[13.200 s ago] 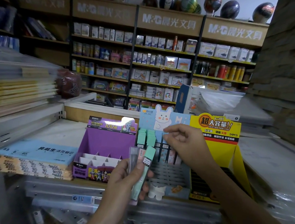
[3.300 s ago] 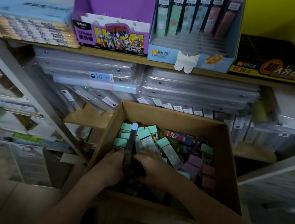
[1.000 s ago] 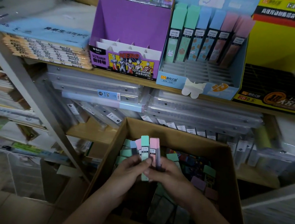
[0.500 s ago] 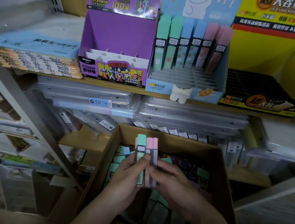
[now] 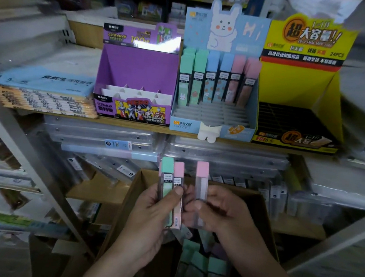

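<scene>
**Stock in hand:** green-capped case (image 5: 166, 177), pink-capped case (image 5: 178, 177), second pink-capped case (image 5: 201, 186), all upright above the cardboard box (image 5: 260, 206).

**Change:** 0.5 s ago all 3 were bunched together; the second pink-capped case is now drawn off rightward, probably picked for the rabbit display (image 5: 185, 125).

**Left hand** (image 5: 153, 210): fingers clamped round 2 cases.

**Right hand** (image 5: 223, 211): fingers pinching 1.

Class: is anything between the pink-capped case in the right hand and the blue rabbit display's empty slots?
Nothing visible: the right hand holds the pink-capped clear plastic case below the blue cardboard display box, front slots open.
</scene>
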{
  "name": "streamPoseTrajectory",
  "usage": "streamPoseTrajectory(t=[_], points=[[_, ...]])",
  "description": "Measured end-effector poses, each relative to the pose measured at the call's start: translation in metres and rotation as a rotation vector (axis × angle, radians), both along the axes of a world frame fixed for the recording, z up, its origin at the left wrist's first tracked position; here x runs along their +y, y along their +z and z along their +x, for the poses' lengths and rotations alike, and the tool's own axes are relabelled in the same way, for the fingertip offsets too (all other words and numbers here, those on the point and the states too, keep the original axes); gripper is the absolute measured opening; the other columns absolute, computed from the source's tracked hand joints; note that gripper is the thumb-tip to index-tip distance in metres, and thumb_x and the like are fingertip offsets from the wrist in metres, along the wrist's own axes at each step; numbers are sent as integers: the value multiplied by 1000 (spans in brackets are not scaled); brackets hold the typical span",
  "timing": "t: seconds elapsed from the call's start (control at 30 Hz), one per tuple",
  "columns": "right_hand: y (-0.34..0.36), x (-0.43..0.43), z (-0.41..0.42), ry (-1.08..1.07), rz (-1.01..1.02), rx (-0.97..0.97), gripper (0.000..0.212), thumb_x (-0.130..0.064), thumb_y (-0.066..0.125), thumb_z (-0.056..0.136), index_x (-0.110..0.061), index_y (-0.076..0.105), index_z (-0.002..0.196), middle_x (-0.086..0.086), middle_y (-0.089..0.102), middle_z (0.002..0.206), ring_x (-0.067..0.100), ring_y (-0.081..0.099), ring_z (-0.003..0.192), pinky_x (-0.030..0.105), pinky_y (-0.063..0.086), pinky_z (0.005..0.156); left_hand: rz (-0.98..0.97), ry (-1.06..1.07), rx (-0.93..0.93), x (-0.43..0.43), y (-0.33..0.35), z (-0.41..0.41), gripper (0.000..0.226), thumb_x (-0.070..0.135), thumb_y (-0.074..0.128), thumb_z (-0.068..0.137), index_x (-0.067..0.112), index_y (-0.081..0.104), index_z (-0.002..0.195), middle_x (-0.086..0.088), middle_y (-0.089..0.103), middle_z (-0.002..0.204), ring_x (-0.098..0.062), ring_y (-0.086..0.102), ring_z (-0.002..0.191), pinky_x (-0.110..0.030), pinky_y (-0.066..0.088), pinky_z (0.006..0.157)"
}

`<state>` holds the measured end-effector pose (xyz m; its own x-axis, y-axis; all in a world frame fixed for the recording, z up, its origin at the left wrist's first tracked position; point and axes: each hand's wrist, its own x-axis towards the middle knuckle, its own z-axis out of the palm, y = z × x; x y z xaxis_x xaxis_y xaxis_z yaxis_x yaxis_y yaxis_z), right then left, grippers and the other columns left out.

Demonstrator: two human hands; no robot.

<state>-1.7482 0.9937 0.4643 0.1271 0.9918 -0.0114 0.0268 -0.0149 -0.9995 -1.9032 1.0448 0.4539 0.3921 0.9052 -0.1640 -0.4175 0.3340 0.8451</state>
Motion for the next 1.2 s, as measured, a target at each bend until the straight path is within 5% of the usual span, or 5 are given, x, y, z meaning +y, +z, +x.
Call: streamPoseTrajectory(t=[0.13,0.37,0.8,1.07,1.2], points=[[10,3,6,-22,61,125,15,4,52,97,1,65,104,18,74,91,29,70,81,31,55,70,-2,57,-12,5,11,-3,16,14,65,92,10,78,100,-21,75,110,-31,74,103,-47,62,86],[29,11,15,-33,178,-20,16,-26,62,94,-20,71,107,4,54,59,14,49,52,21,42,53,95,97,25,14,36,-3,17,17,66,91,6,70,103,-21,75,86,-24,73,68,-27,59,55],[71,34,33,-55,261,100,24,-26,51,104,-13,72,104,10,76,108,26,73,101,28,59,82,237,73,1,32,77,5,32,28,65,87,3,66,108,-18,72,84,-20,64,61,-24,48,47],[106,35,57,-107,379,-101,31,-34,65,95,-4,71,92,19,56,62,21,52,57,23,46,59,286,34,10,39,85,20,16,31,66,85,19,78,86,-16,71,80,-20,63,60,-28,49,49],[132,41,72,-127,476,-217,13,-26,73,89,-15,73,97,15,74,83,36,71,79,48,59,75,322,21,-6,45,94,25,15,30,65,86,22,78,84,-13,72,78,-18,62,59,-25,49,47]])
